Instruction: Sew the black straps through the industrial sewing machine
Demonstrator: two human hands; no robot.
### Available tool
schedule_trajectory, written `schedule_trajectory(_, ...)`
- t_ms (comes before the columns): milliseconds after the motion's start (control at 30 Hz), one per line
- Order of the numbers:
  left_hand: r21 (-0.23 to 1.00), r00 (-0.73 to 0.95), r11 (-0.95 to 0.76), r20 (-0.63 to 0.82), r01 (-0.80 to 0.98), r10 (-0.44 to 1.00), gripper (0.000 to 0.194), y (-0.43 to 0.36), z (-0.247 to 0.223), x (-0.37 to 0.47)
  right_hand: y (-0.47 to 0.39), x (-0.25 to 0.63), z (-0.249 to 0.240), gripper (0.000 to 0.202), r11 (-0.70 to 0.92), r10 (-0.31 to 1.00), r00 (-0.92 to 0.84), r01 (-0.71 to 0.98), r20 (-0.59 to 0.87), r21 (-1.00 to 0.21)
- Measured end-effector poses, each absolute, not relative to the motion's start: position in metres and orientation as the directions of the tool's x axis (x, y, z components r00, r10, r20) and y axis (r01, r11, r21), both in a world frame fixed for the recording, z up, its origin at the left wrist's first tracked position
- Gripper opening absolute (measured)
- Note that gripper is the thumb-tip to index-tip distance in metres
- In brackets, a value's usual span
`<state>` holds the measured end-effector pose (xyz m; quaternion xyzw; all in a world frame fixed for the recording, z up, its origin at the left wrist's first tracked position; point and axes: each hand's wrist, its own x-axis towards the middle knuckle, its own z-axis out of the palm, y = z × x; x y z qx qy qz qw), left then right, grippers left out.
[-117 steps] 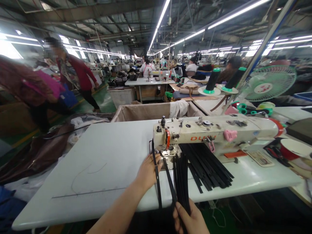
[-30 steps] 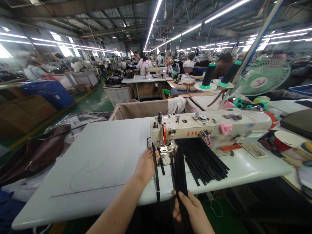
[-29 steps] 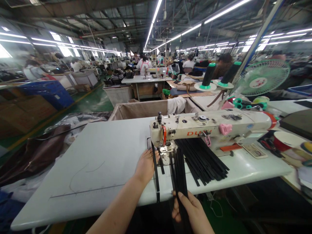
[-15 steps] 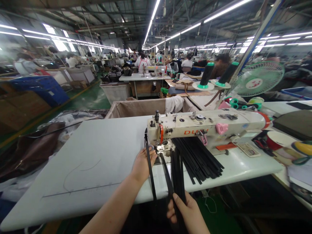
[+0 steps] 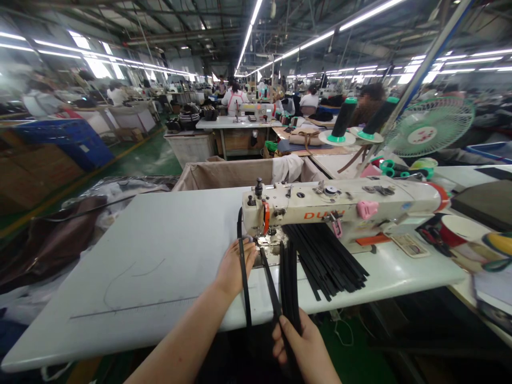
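A white sewing machine [image 5: 344, 200] stands across the table. My left hand [image 5: 237, 264] lies beside its presser foot, fingers stretched toward the needle plate [image 5: 269, 246]. One narrow black strap [image 5: 245, 282] comes down from behind the machine head and crosses over the back of that hand. At the table's front edge my right hand [image 5: 299, 336] is closed, thumb on top, on another black strap [image 5: 270, 282] that leads up to the presser foot. Several black strips [image 5: 289, 277] hang just beside and behind the right hand. A fanned pile of black strips [image 5: 328, 261] lies under the machine arm.
The white tabletop [image 5: 160, 240] carries a ruler line and a loose thread at left. Behind it stands a fabric-lined bin [image 5: 228, 175]. Thread cones [image 5: 344, 120] and a green fan [image 5: 430, 128] are at right. Brown material in plastic [image 5: 68, 234] lies at left. People sit farther back.
The strap in my right hand looks straighter and tauter, and the hand has shifted slightly. My left hand stays by the presser foot. The view has moved a little.
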<state>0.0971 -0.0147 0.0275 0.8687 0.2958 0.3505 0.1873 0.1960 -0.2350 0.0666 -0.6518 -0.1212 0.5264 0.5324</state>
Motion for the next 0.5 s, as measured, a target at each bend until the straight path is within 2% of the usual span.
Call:
schedule_trajectory(167, 0.578, 0.573, -0.719, 0.460, 0.387, 0.678, 0.031, -0.015, 0.025, 0.096, -0.237, 0.195, 0.070, 0.077, -0.381, 0.732, 0.418, -0.405, -0.539, -0.831)
schedule_trajectory(300, 0.667, 0.557, -0.653, 0.408, 0.359, 0.723, 0.033, -0.006, 0.023, 0.095, -0.235, 0.194, 0.071, 0.078, -0.364, 0.757, 0.403, -0.395, -0.515, -0.844)
schedule_trajectory(500, 0.760, 0.526, -0.541, 0.313, 0.360, 0.791, 0.020, 0.039, 0.021, 0.111, -0.226, 0.190, 0.064, 0.078, -0.310, 0.790, 0.410, -0.376, -0.457, -0.873)
